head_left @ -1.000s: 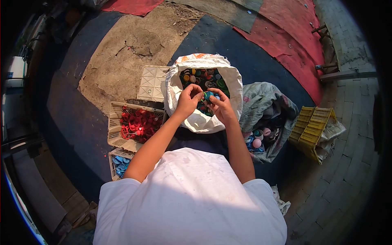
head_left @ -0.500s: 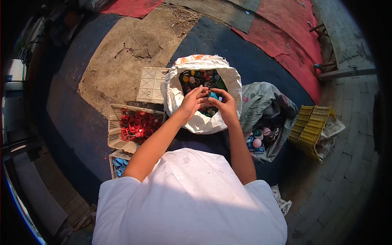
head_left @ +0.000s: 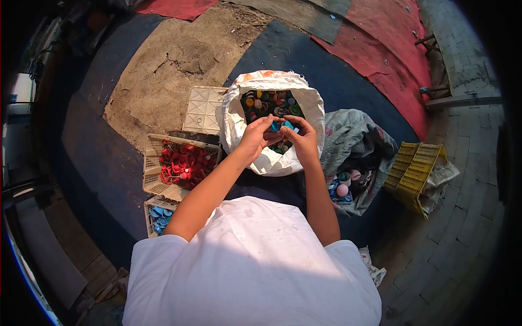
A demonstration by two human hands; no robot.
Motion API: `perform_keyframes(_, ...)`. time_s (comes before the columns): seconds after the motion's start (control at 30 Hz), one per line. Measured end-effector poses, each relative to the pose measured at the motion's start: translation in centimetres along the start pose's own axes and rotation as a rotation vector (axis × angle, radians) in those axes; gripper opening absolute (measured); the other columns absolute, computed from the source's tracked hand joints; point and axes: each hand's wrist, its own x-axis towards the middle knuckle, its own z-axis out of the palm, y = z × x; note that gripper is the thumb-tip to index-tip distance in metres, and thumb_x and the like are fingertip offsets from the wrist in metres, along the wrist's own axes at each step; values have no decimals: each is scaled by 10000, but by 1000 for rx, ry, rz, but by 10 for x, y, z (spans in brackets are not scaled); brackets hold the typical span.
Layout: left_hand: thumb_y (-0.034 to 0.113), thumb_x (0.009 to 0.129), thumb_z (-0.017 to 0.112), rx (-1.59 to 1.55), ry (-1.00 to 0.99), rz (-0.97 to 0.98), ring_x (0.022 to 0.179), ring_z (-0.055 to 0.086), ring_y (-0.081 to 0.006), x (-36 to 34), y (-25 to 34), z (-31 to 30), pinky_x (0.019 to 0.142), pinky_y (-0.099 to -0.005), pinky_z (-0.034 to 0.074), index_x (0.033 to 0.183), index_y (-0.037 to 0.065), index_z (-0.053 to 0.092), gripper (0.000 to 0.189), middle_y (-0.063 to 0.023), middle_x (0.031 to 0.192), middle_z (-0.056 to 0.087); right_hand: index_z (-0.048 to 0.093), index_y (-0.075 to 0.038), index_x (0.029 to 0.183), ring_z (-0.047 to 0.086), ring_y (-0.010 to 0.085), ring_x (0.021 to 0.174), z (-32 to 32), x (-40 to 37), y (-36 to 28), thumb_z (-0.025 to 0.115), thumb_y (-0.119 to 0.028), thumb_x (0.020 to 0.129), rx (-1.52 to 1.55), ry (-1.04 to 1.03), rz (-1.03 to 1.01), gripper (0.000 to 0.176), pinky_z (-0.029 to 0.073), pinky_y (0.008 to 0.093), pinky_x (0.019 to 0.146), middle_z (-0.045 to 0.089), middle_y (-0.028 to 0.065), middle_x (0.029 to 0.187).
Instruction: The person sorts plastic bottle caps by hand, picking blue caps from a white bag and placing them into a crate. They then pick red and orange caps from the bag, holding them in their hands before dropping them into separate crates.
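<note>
A white woven sack (head_left: 234,122) stands open before me, holding many bottle caps (head_left: 261,100) in mixed colours. Over its mouth both hands are close together. My left hand (head_left: 255,138) is closed on a blue plastic cap (head_left: 274,127) at the fingertips. In my right hand (head_left: 304,140), pinched between thumb and fingers, is another blue piece (head_left: 287,125), apparently a cap too. Whether the two blue pieces are joined cannot be made out. My fingers hide part of both.
Left of the sack are a crate of red caps (head_left: 187,165), a smaller crate of blue caps (head_left: 161,217) and an upturned pale crate (head_left: 204,111). To the right sit a grey-green sack (head_left: 345,127) with mixed plastic items and a yellow crate (head_left: 416,174). Dark blue and red mats cover the ground.
Both hands stay over the sack's mouth. The fingers have shifted, and more blue now shows between them, in two pieces. The camera view has moved slightly.
</note>
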Motion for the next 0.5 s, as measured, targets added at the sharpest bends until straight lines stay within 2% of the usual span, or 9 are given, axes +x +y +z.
perform_keyframes(0.13,290,1060,536,-74,81,23,896,718,-199,-2,3,-5,801,-324,581,1215,68,613,281,-83,1019,702,615,-6,1279,698,163,917,-4,-2,1,755,-84,915,395,-43,122,398,561,261,725,699,135,1163)
perform_keyframes(0.17,250,1058,518,-36,150,42,807,694,-181,-1,3,-4,730,-296,557,1123,63,627,226,-68,955,682,605,-5,1292,689,163,914,-4,-3,0,739,-111,932,427,-40,148,399,551,251,704,692,146,1179)
perform_keyframes(0.27,237,1042,537,114,166,37,720,638,-139,5,4,-21,674,-267,519,969,67,627,206,-34,841,636,577,1,1315,660,157,889,-8,-6,0,693,-198,978,535,-78,205,409,518,223,636,677,166,1205)
perform_keyframes(0.3,262,1025,578,247,180,60,640,550,-101,2,9,-16,609,-247,453,829,76,592,270,-3,735,569,570,6,1313,649,150,870,-10,-6,2,678,-233,990,579,-123,207,416,505,215,612,675,166,1200)
perform_keyframes(0.33,271,1015,596,398,157,168,635,542,-97,1,8,-15,603,-248,445,836,67,604,271,2,730,573,564,10,1311,638,144,851,-11,-5,3,663,-268,1002,623,-169,209,427,491,207,588,674,166,1195)
perform_keyframes(0.4,289,995,633,701,106,383,626,525,-89,2,5,-10,590,-249,430,850,50,630,280,12,719,581,560,15,1294,617,128,815,-8,-6,4,635,-321,1014,683,-134,272,443,458,191,548,672,157,1161)
perform_keyframes(0.43,271,948,713,847,83,619,642,533,-91,-7,7,3,599,-264,446,972,39,693,234,3,740,609,558,17,1286,607,121,797,-6,-6,3,621,-347,1020,712,-116,304,455,442,183,528,671,153,1144)
perform_keyframes(0.5,242,899,762,964,34,711,650,547,-107,-29,19,24,603,-272,465,1027,65,719,222,-18,784,633,568,25,1238,582,97,726,1,-7,2,599,-393,1021,745,-78,316,472,415,179,514,675,121,1024)
